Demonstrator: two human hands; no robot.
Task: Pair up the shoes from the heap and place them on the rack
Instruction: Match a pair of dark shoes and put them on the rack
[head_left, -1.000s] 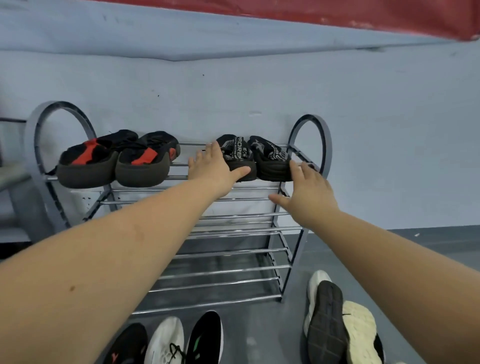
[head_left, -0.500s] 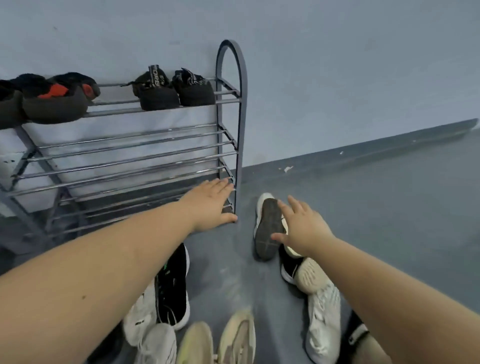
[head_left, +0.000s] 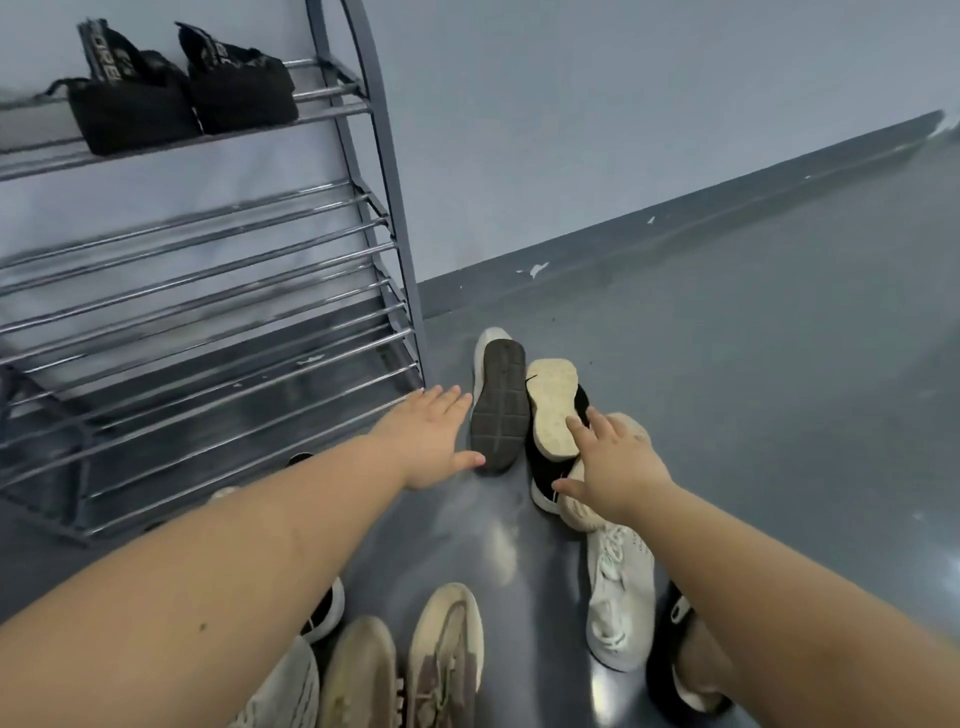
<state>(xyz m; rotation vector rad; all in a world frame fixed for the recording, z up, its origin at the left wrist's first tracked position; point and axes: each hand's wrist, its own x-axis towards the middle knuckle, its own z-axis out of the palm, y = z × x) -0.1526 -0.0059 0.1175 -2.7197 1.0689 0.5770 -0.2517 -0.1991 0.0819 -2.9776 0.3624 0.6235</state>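
Grey floor (head_left: 727, 364) against a pale wall, rack (head_left: 384, 171) at left, shoe heap by its right foot.

Your left hand (head_left: 431, 441) is flat with fingers straight and spread, holding nothing, just beside the dark-soled shoe (head_left: 500, 402) lying sole-up next to the rack's right end; whether the thumb touches its heel, you cannot tell. Your right hand (head_left: 618, 467) is open, fingers loosely extended, fingertips over the cream-soled shoe (head_left: 550, 400) that rests sole-up on a black shoe (head_left: 543, 478); no grasp is closed. A white laced shoe (head_left: 621, 597) lies nearer you, a tan pair (head_left: 410, 670) at the bottom edge. One black pair (head_left: 182, 88) sits at the right end of the rack's top shelf.
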